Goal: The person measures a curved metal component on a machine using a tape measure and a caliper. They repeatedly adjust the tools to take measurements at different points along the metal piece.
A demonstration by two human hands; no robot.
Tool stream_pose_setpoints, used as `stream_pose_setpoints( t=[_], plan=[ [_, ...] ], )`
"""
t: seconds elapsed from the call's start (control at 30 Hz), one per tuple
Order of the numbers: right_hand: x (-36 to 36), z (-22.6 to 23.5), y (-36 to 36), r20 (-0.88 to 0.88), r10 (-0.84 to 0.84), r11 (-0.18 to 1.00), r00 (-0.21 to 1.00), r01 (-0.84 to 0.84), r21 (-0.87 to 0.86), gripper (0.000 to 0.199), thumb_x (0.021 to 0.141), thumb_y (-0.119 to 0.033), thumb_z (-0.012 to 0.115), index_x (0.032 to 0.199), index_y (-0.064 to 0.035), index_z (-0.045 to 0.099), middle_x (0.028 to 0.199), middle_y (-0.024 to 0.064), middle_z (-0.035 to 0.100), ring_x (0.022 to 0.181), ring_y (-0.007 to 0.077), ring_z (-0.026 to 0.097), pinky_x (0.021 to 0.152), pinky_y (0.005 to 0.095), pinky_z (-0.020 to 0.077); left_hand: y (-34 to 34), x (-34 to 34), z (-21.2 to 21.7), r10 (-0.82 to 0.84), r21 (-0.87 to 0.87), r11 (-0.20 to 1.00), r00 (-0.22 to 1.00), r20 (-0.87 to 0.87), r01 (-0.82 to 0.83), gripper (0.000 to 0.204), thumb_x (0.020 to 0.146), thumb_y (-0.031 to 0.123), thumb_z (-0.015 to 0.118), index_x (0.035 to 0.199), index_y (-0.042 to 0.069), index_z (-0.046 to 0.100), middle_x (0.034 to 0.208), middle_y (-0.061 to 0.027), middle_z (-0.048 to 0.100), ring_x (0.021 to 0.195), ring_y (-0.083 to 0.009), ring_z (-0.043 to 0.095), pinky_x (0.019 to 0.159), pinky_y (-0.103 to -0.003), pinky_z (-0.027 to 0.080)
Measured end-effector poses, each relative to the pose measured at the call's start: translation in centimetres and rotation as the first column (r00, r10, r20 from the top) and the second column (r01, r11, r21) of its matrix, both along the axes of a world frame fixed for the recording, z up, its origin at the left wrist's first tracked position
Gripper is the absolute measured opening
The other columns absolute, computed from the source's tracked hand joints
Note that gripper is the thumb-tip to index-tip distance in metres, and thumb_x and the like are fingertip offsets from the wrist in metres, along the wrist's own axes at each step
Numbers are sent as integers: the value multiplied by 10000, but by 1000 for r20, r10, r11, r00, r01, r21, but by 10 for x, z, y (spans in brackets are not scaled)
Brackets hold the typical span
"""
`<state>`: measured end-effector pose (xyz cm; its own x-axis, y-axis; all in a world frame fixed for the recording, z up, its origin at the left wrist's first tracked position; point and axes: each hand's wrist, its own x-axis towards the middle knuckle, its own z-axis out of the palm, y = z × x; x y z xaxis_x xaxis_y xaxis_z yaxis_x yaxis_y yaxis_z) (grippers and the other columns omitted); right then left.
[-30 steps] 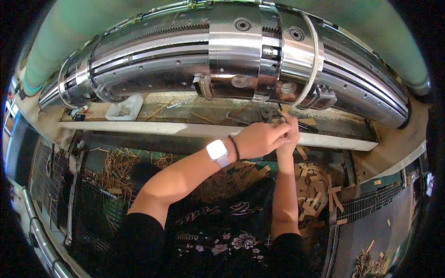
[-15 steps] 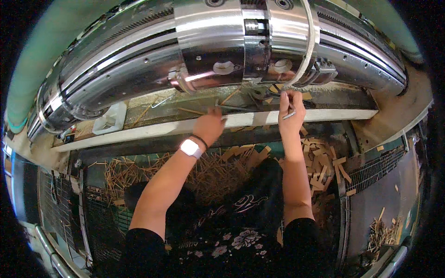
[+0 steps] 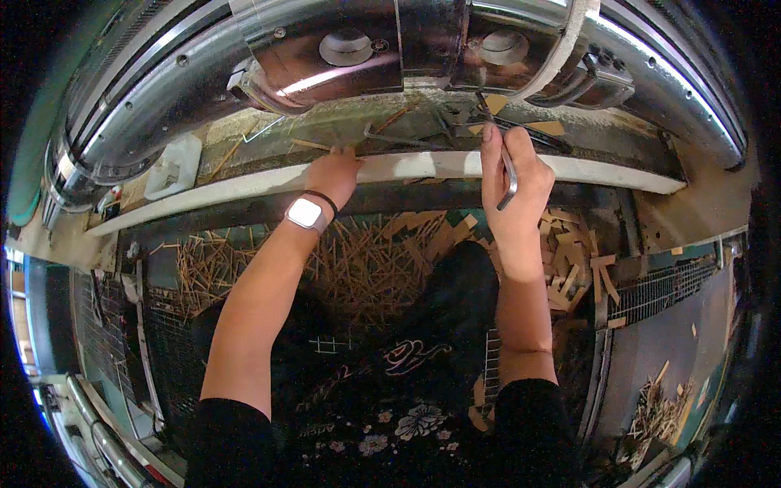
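In my right hand [image 3: 525, 179] is a bent metal hex key [image 3: 509, 175], gripped between thumb and fingers. Its short end points down along the palm, while its upper part runs toward the tray behind. My left hand [image 3: 332, 175] rests over the pale ledge [image 3: 423, 167], fingers loosely bent and apart, with nothing visible in them. Just beyond it, in the dark tray, lies a long dark hex key [image 3: 411, 141]. A shiny hex key [image 3: 264, 128] sits farther left. Dark tools [image 3: 541, 140] and cardboard scraps [image 3: 550, 128] lie behind my right hand.
A large steel cylinder [image 3: 187, 98] with round holes spans the far side, low over the tray. A white plastic container [image 3: 175, 167] stands at the tray's left. Cardboard strips [image 3: 268, 252] cover the floor below the ledge. A metal grid [image 3: 667, 281] lies at right.
My view has moved closer to the ledge and cylinder. My left hand has drawn left, away from the long dark hex key. My right hand still grips its hex key, now more visible.
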<state>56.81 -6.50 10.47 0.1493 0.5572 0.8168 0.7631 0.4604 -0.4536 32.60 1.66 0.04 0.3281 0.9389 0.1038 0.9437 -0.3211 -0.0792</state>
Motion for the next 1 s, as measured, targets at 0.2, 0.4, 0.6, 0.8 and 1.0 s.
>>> stream_pose_setpoints(
  t=[0.2, 0.4, 0.6, 0.8, 1.0],
  plan=[
    [-2, -7, -7, -108, 222, 974, 969, -226, -24, 257, 799, -27, 606, 632, -43, 411, 490, 114, 418, 395, 274, 416, 404, 306, 343, 5, -1, -11, 95, -16, 995, 994, 54, -94, 252, 874, 258, 473, 957, 28, 530, 1003, -187, 558, 770, -347, 611, 639, -433, 509],
    [-9, -27, 38, -198, 301, 939, 933, -253, 233, 283, 777, 11, 610, 616, -31, 381, 508, 112, 381, 410, 247, 327, 403, 274, 285, 14, -13, -28, 86, 12, 996, 996, 4, -86, 232, 866, 226, 464, 995, 46, 535, 980, -182, 576, 784, -339, 611, 648, -430, 507],
    [-2, -23, 38, -153, 266, 954, 952, -238, 182, 271, 772, 15, 613, 631, -31, 387, 519, 115, 383, 422, 255, 329, 410, 280, 301, -6, 9, 1, 181, -53, 983, 982, 55, -178, 269, 875, 256, 434, 1027, 67, 551, 996, -203, 591, 804, -345, 604, 683, -438, 495],
    [-10, -1, 31, 27, 93, 994, 995, -95, 61, 244, 765, -47, 624, 633, -54, 418, 554, 110, 448, 473, 295, 478, 450, 365, 379, -8, 2, 4, 106, -8, 994, 986, 128, -106, 239, 869, 233, 469, 1012, 45, 505, 1010, -189, 548, 746, -359, 613, 620, -445, 504],
    [-14, 1, 34, 200, -30, 996, 979, 14, 83, 191, 723, -70, 636, 700, -83, 447, 640, 90, 483, 535, 279, 519, 472, 379, 429, 1, -8, -6, -94, 102, 992, 960, 262, 70, 271, 871, 248, 476, 1015, 20, 497, 1039, -203, 553, 731, -389, 596, 566, -473, 488]
  ],
)
